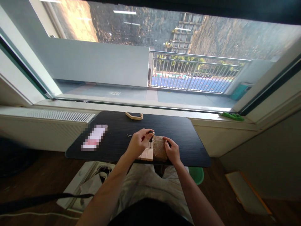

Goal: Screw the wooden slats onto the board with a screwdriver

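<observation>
My left hand point(140, 142) is closed around a small black-handled tool point(150, 138), its thin shaft pointing down at a pale wooden piece point(147, 154) with dark lines across it. To the right of that piece, and touching it, lies a rough brown block point(160, 148). My right hand point(173, 151) grips the block's right edge, and something small and dark shows between its fingers, too small to name. A thin metal item point(129, 135) lies just left of my left hand, partly hidden by it.
The work is at the front edge of a black table point(183, 130). A curved wooden piece point(135, 116) lies at its back edge, a blurred-out pale item point(95, 136) at left. Below are a green basin point(197, 175) and an open white box point(82, 179). A window stands behind.
</observation>
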Available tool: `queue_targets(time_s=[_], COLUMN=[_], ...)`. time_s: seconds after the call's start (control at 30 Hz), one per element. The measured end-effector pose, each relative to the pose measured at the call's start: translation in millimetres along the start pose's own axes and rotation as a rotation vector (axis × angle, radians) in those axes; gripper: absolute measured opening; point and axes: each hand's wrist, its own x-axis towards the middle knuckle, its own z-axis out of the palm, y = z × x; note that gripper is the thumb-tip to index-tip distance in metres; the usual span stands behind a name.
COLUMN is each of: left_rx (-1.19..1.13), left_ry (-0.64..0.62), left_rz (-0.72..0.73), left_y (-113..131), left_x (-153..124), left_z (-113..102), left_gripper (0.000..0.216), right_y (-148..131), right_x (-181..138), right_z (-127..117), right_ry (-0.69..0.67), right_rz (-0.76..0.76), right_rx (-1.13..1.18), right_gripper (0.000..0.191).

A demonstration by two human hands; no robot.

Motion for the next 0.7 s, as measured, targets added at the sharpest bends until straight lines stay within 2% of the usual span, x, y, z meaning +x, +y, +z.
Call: queue_targets(time_s=[0.17, 0.33, 0.57, 0.7], left_rx=[-0.011, -0.037, 0.129, 0.172], left_ry=[-0.012, 0.013, 0.024, 0.018], left_rz=[-0.005, -0.041, 0.106, 0.137], left_y=[-5.1, -4.7, 4.2, 4.0], left_x=[-1.3, -3.8, -8.9, -9.9], left_z=[-2.2, -1.8, -2.2, 0.1], left_gripper=[0.029, 0.038, 0.028, 0.026], right_y=[0.0, -0.1, -0.7, -0.8], right_x=[0.0, 0.0, -0.3, -0.3], right_z=[0.2, 0.7, 0.6, 1.0], right_ry=[0.001, 0.002, 0.008, 0.01], right_rz=[0.005, 0.013, 0.018, 0.017], right_rx=[-0.003, 0.001, 0.004, 0.009], right_gripper=[0.028, 0.028, 0.028, 0.028])
